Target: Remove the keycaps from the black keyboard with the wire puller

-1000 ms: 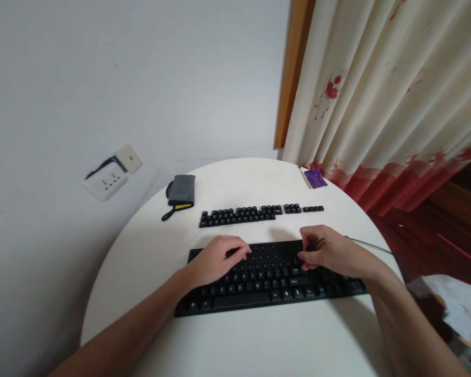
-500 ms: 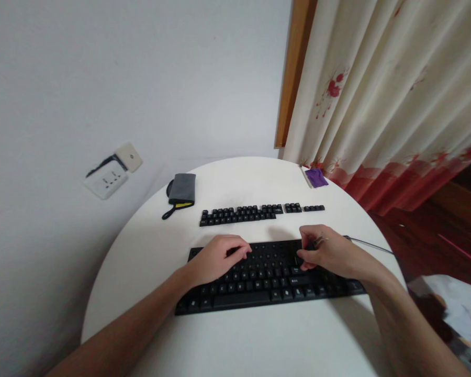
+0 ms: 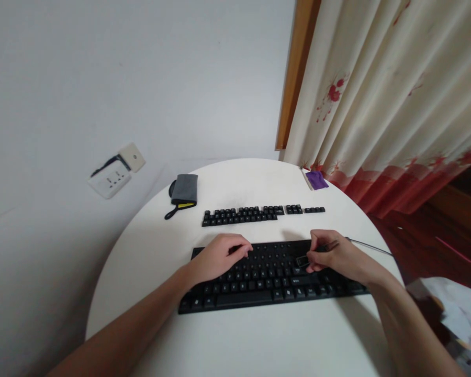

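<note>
A black keyboard lies across the near part of the round white table, with bare dark key positions in its upper rows. My left hand rests over its upper left part, fingers loosely bent, a gap between thumb and forefinger and nothing visible in them. My right hand is closed on a keycap puller whose dark handle sticks out behind the fingers. The puller's rectangular end is at the keys near the Enter area. I cannot tell whether it grips a key there.
Removed black keycaps stand in rows behind the keyboard. At the back left lies a grey pouch with a loop; at the back right, a purple cloth. The keyboard cable runs off right. Wall and curtain border the table.
My right hand has shifted slightly right relative to the keyboard, and the puller's rectangular end now shows clearly. My left hand stays on the keyboard. The camera view has moved slightly.
</note>
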A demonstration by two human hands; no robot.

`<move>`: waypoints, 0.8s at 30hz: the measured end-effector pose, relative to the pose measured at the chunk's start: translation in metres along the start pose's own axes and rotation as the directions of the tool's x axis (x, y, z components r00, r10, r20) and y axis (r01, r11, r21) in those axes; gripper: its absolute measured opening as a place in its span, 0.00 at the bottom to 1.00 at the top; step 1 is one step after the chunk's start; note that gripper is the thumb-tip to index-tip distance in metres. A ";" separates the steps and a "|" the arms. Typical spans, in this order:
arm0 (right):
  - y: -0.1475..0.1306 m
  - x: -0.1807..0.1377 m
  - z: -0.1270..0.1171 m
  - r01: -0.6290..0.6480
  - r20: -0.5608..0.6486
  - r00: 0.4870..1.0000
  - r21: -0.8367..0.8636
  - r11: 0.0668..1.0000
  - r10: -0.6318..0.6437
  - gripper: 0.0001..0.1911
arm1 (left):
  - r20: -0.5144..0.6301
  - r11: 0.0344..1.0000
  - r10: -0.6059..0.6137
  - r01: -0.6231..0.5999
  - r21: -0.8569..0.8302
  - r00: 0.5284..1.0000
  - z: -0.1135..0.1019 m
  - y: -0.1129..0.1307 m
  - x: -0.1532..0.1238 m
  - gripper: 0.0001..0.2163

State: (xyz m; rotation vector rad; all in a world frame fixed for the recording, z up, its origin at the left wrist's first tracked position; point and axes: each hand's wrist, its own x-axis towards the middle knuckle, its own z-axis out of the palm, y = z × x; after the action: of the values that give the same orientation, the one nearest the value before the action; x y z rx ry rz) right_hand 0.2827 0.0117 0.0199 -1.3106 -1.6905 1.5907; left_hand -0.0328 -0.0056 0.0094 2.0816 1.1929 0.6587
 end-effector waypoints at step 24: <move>0.011 0.011 0.018 -0.020 -0.142 0.990 0.037 0.999 0.025 0.19 | 0.004 1.000 0.005 -0.005 -0.008 1.000 0.002 -0.004 0.000 0.13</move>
State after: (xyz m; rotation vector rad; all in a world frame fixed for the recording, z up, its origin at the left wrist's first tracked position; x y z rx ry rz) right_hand 0.2665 0.0114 0.0025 -1.3951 -1.5596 1.4955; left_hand -0.0340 -0.0048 0.0048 2.0788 1.1816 0.6603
